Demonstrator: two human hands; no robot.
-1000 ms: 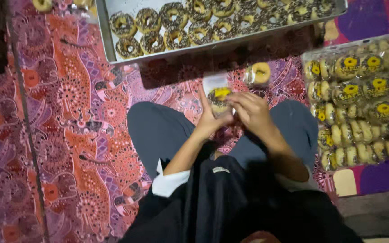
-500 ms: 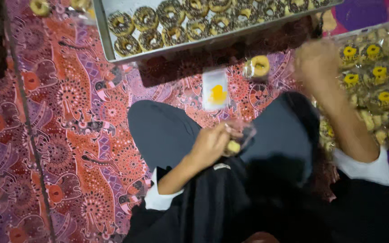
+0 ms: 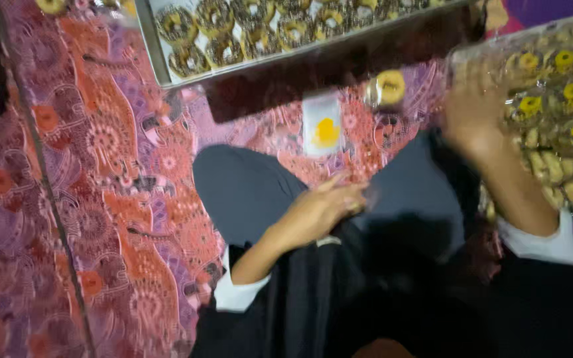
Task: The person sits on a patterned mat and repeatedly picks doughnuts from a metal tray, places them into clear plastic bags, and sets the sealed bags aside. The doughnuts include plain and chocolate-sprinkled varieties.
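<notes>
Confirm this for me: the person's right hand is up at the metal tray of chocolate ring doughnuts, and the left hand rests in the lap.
Not quite. The head view shows the right hand at the clear bag of packed yellow-centred pastries on the right, not at the metal tray of doughnuts. The left hand does rest in the lap.

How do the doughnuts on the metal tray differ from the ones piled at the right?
The doughnuts on the metal tray lie bare in a single flat layer; those in the pile at the right appear wrapped in clear plastic and heaped. The tray's look dark-topped; the pile shows yellow centres. The right hand reaches the pile; the left hand rests at the lap. Both are ring-shaped.
</notes>
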